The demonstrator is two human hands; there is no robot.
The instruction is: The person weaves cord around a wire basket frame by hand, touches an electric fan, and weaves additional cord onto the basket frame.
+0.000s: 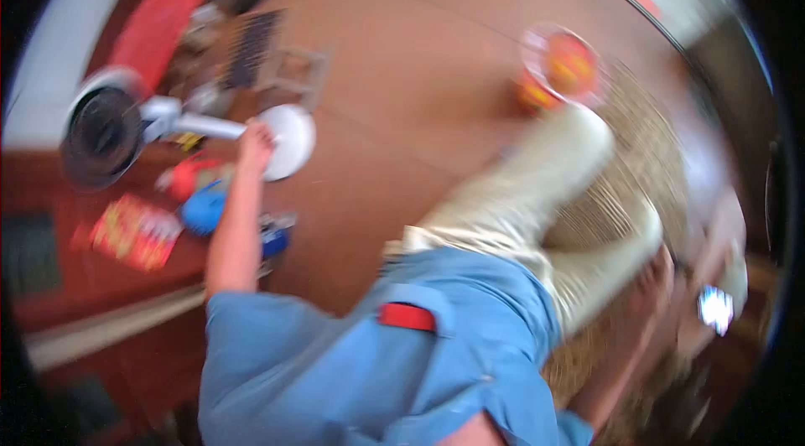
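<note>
My left hand (257, 146) is closed around the white pole of a stand fan (208, 126), close to its round white base (290, 142). The fan's dark round head (103, 137) points away to the left, so the fan looks tilted in this view. On the other side, my right hand (656, 281) is low beside my beige-trousered knee, near a straw-coloured, woven-looking surface (646, 127). Motion smears its fingers, and I cannot make out anything in them.
A red-and-yellow patterned bucket (537, 94) stands on the reddish-brown floor (402, 44) past my knee. At left are a red-and-yellow packet (136, 232), a blue bundle (204, 210) and a small wooden stool (295, 75). A bright screen (716, 310) glows at far right.
</note>
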